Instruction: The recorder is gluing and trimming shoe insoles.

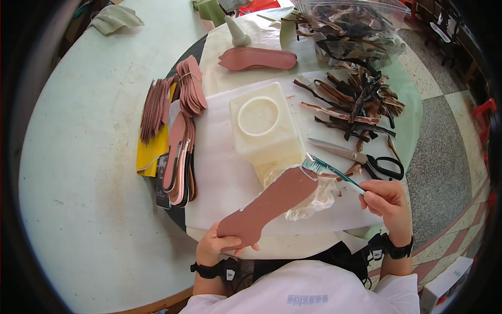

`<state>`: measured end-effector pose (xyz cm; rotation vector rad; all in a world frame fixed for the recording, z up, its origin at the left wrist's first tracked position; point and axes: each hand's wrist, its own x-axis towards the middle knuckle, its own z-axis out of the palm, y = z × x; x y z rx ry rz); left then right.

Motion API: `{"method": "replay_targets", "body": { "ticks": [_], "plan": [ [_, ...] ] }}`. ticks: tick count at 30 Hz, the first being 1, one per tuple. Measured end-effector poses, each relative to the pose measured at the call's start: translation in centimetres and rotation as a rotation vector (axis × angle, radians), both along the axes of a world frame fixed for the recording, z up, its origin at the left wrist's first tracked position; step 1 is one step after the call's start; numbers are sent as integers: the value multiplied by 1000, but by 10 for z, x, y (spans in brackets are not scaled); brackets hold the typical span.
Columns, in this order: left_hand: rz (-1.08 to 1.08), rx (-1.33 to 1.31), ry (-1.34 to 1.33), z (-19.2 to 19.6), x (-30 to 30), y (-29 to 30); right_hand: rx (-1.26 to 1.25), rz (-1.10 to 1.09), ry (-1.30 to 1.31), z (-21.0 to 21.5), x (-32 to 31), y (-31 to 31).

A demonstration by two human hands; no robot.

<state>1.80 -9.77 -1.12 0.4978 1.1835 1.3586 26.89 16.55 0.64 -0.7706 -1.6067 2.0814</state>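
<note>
Brushing far edge of insole with toothbrush | gripping near end in curled left fingers; pinching handle in closed right fingers | held near tub | best stroked lightly (avoiding clumps)

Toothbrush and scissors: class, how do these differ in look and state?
The toothbrush has a teal handle; the scissors have black handles.
The toothbrush ends in bristles; the scissors end in metal blades.
The toothbrush is held in the right grip; the scissors lie unheld.
Both are handled tools.
</note>
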Motion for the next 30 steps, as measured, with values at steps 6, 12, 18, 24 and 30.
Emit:
{"method": "replay_targets", "body": {
  "ticks": [6, 12, 18, 24, 30],
  "plan": [
    [68, 48, -38, -1, 3, -1, 295, -16, -10, 0, 4, 3],
    [135, 74, -69, 6, 5, 3, 279, -29, 6, -3, 6, 1],
    [67, 58, -54, 3, 2, 3, 287, -38, 85, 6, -9, -1],
    [77, 167, -81, -6, 3, 3, 357, -17, 85, -3, -9, -6],
    [63, 81, -73, -1, 4, 5, 265, -120, 80, -2, -10, -12]
  ]
}}
